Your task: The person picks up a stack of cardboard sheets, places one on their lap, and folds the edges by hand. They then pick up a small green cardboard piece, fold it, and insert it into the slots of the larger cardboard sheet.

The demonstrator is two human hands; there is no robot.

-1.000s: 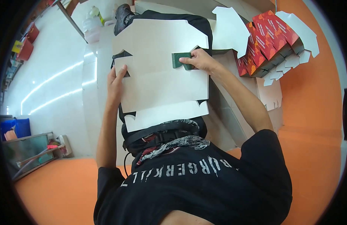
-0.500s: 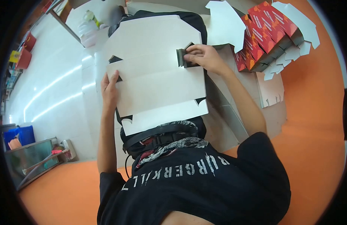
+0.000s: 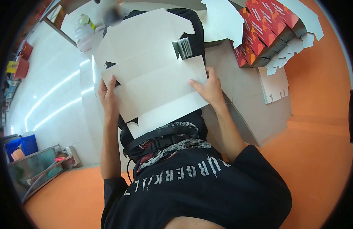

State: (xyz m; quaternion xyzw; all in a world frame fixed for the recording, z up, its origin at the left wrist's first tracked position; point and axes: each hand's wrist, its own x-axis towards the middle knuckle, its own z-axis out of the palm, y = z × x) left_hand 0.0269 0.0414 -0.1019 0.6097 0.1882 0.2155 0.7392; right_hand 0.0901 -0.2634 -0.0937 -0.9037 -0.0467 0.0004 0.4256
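Note:
A stack of flat white cardboard box blanks (image 3: 153,72) lies across my lap, turned slightly askew. My left hand (image 3: 107,95) is closed on its left edge, thumb on top, beside a dark triangular cutout. Gripping the right edge is my right hand (image 3: 210,88), with its thumb on the upper face and its fingers partly hidden. Above the right hand, several small layered flaps (image 3: 183,49) stand up from a cut in the blanks. A white strip along the near side catches the light.
Red printed boxes (image 3: 264,32) with open white flaps stand at the upper right. Beside them are a white cardboard piece (image 3: 222,23) and more flat card (image 3: 274,86). A glass-sided case (image 3: 37,168) and blue bin (image 3: 22,145) sit at lower left. Plastic bottles (image 3: 83,32) stand upper left.
My right hand has left the small flaps and moved down to the right edge of the blanks. The flaps now stand fanned out. The blanks have tilted, with their right side raised.

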